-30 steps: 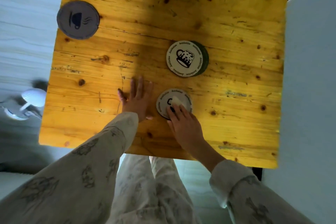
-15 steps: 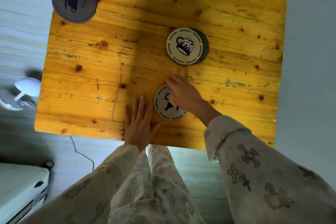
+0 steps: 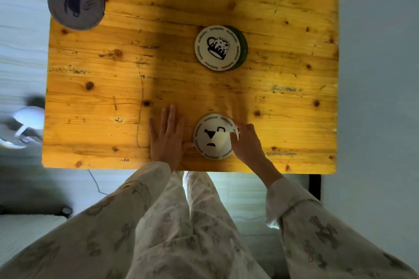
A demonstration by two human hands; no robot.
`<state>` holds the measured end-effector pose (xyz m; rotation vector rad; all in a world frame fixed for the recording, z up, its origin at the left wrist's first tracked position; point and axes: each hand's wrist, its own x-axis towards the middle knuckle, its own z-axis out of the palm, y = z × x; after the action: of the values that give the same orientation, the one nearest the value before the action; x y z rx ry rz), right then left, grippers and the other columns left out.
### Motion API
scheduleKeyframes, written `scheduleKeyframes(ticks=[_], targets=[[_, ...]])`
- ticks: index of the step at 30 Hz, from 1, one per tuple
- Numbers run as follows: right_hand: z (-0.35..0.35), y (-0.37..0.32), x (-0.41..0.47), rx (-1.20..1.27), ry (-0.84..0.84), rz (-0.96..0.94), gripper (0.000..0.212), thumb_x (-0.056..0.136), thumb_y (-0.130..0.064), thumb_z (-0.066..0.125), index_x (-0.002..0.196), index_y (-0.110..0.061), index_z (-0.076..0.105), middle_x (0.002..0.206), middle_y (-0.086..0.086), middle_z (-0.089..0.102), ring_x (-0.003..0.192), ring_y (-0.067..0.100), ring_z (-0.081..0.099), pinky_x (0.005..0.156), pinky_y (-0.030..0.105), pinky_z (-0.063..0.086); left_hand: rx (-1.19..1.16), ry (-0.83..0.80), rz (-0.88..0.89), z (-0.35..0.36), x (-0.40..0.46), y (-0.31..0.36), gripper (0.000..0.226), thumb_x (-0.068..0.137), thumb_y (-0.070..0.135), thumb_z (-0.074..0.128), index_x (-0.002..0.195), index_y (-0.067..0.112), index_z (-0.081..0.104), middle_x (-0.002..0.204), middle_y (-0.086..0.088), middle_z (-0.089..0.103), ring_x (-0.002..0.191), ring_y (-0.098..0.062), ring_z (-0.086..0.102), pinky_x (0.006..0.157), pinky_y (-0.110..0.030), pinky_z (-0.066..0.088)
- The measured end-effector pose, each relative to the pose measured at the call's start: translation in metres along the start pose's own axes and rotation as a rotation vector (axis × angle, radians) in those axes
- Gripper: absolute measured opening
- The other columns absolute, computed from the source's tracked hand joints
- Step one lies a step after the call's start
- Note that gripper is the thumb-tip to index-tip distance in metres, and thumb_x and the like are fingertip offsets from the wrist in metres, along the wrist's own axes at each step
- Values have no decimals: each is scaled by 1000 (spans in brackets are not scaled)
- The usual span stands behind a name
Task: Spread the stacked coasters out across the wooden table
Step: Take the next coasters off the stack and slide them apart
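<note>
I'm at home — my patterned pyjama trousers [image 3: 181,233], a knotty pine surface [image 3: 158,75], mug-print coasters [image 3: 216,47].

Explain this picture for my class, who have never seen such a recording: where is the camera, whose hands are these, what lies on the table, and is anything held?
The camera sits on a person's head, looking down at their own hands. Below is a yellow wooden table. On it lie a round grey coaster with a cup drawing at the far left, a small stack topped by a white round coaster with a mug drawing, and a near white round coaster. The left hand rests flat, holding nothing. The right hand pinches the near coaster's right edge.
</note>
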<state>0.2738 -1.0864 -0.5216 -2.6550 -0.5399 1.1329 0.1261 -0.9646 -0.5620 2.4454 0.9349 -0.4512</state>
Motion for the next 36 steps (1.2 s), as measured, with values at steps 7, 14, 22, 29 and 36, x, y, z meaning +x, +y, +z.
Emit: scheduleKeyframes(ticks=[7,14,22,29,36], targets=[[13,8,-30,476,-183,312,29,89,-15,43,111,-5,59,97,21,67,91,36,65,88,53,54,-236,40,-88,-30,10,-9,48,85,14,51,130,7,37,146,-21,25,135,-39,23,110,-52,23],[5,0,0,201,-3,16,36,98,-18,35,130,-9,47,124,26,53,110,38,54,91,38,44,-650,-138,-348,-17,-16,9,47,85,-3,36,130,10,43,138,-21,36,122,-40,42,107,-47,34],[20,-1,0,238,-107,-20,36,94,-12,35,126,-11,53,129,25,50,91,22,50,72,28,44,-933,-234,-463,-12,-15,23,48,84,-5,32,127,9,48,136,-24,41,123,-40,41,106,-52,37],[25,8,-13,444,-110,78,38,93,-11,36,127,-17,53,120,26,57,89,19,40,57,20,29,-955,-241,-452,-20,-11,23,45,83,-6,36,120,10,55,130,-21,49,116,-36,48,100,-49,44],[26,8,-16,451,-99,83,38,94,-13,36,128,-18,52,117,23,62,96,16,39,79,33,35,-927,-248,-447,-19,-14,23,49,83,-8,34,123,12,53,132,-22,45,119,-39,45,100,-53,43]])
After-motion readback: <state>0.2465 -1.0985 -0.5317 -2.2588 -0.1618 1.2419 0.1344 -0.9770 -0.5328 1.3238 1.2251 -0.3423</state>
